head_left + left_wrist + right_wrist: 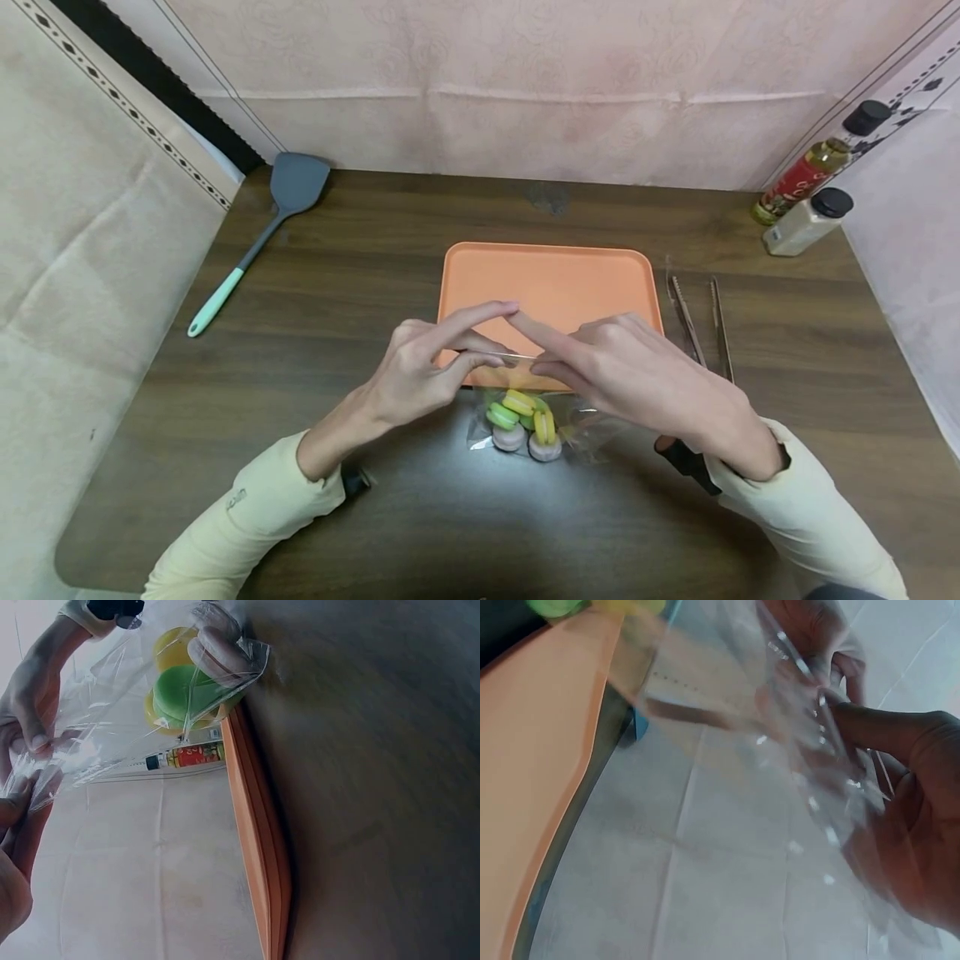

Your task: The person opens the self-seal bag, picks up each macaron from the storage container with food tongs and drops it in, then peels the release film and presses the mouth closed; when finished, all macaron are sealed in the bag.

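Both hands meet above the near edge of an orange tray (551,279), pinching the top edge of a clear plastic bag (97,712). My left hand (423,362) holds the edge from the left, between thumb and fingers. From the right, my right hand (630,367) pinches the same edge; the index fingers touch at their tips above it. Several macarons lie in the bottom of the bag: yellow ones (519,402), green ones (501,415) and greyish-lavender ones (544,449). In the right wrist view, the bag (727,645) is blurred and stretches up to the fingers.
Metal tongs (688,321) lie right of the tray, partly behind the right forearm. A grey spatula (296,183) with a mint handle lies at the back left. At the back right stand a red-labelled oil bottle (798,183) and a black-capped white jar (798,229).
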Motion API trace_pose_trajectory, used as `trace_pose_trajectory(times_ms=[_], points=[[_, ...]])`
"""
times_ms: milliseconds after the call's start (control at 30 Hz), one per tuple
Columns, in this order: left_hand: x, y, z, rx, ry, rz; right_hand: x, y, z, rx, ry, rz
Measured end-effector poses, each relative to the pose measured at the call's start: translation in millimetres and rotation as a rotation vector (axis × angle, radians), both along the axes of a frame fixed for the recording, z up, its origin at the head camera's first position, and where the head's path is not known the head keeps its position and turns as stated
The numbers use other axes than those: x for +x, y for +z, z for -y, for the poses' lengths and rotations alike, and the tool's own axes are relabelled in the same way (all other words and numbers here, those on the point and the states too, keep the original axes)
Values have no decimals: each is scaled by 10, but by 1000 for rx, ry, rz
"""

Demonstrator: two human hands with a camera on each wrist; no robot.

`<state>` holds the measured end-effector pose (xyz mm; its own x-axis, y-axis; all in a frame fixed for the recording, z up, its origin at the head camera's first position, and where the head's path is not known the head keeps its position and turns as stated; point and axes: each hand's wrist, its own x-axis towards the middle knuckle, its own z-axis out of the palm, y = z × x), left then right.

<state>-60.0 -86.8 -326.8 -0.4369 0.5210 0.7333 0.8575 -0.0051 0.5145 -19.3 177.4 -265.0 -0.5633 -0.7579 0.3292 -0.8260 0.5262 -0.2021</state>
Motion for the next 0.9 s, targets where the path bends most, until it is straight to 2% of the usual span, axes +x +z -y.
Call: trace_pose_trajectory(times_ms=[167, 567, 900], points=[[3, 1, 12, 0, -2, 30, -20, -52, -154, -46, 18, -71], [6, 10, 26, 5, -23, 77, 15, -77, -466, -35, 10, -48], [22, 27, 54, -16, -8, 122, 21, -90, -621, -23, -5, -61]])
